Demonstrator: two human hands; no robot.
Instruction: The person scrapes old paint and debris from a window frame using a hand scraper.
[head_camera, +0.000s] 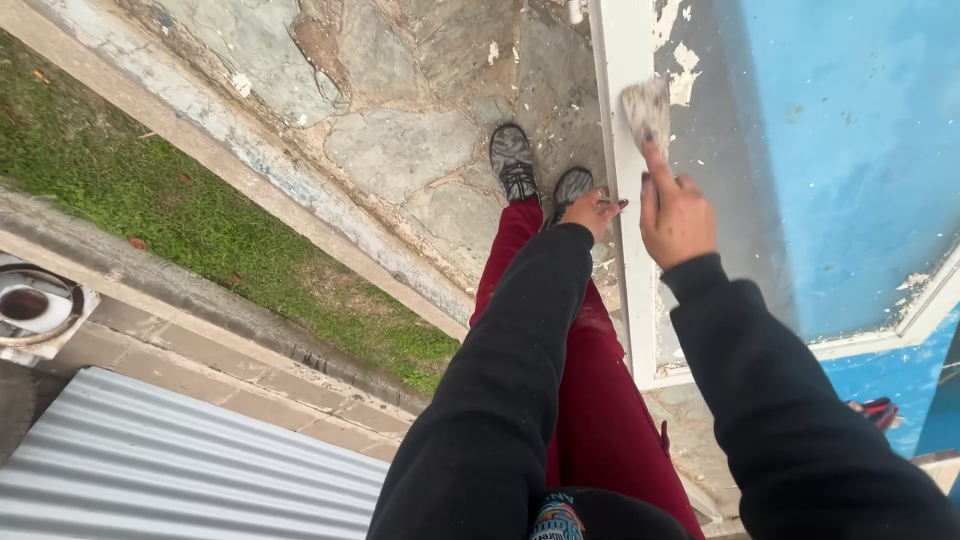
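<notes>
My right hand (674, 216) grips a flat, dusty scraper (647, 108) and presses its blade against the white door frame (628, 200), where paint is flaking. My left hand (594, 210) rests with loosely curled fingers just left of the frame and holds nothing. Both arms wear black sleeves. The blue door (850, 150) beside the frame has patches of peeled paint showing grey and white.
Below me are my dark red trousers (600, 400) and grey shoes (513, 160) on a stone-paved floor (400, 150). A grass strip (150, 190) runs on the left, with a corrugated metal sheet (170, 470) and a round metal fitting (30, 305) further left.
</notes>
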